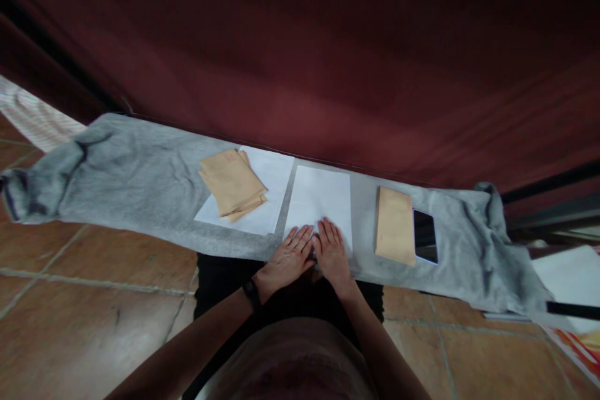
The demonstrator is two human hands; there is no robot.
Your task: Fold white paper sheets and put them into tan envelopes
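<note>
My left hand and my right hand lie flat, side by side, fingers stretched out, on the near edge of a white sheet of paper. The sheet rests on a grey cloth spread over the floor. Neither hand holds anything. To the left, a small stack of brown envelopes sits on another white sheet. To the right lies a single brown envelope with a dark phone beside it.
A dark red curtain hangs just behind the cloth. Brown floor tiles surround me. White papers and a dark bar lie at the far right, and the cloth bunches up at both ends.
</note>
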